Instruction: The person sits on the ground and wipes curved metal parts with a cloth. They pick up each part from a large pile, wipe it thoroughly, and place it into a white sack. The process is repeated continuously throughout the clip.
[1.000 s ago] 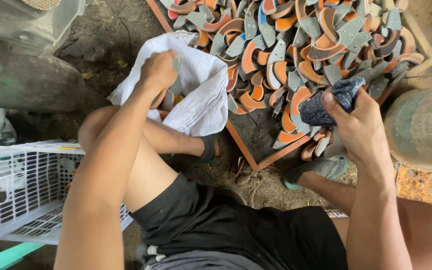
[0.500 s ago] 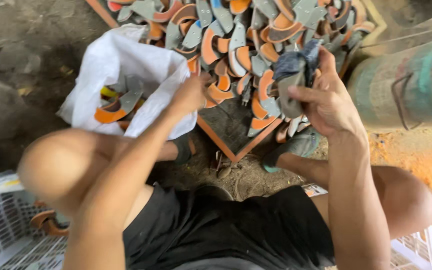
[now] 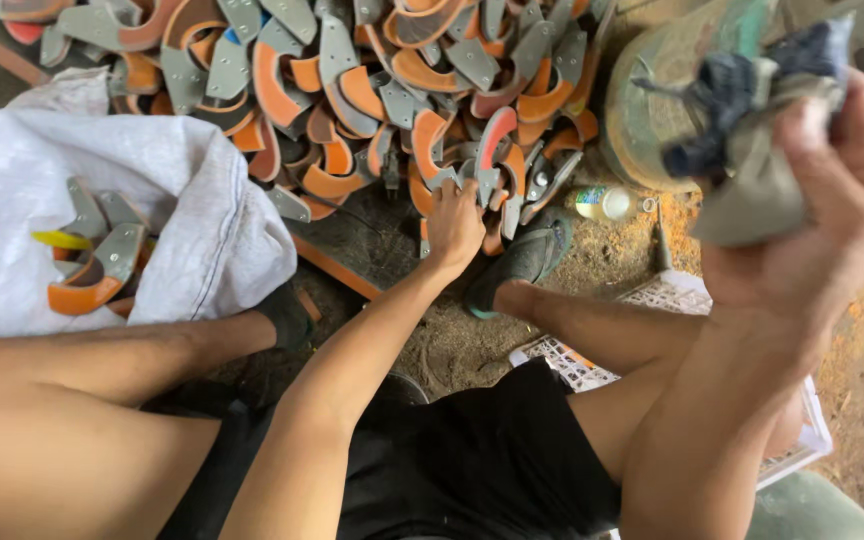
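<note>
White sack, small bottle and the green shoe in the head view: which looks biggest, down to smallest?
1. White sack, by far the largest.
2. Green shoe.
3. Small bottle, smallest.
All three lie on the ground at a similar distance, so the order seems fair.

A white sack [image 3: 182, 200], a small bottle [image 3: 602, 203] and a white crate [image 3: 682, 300] sit nearby.
</note>
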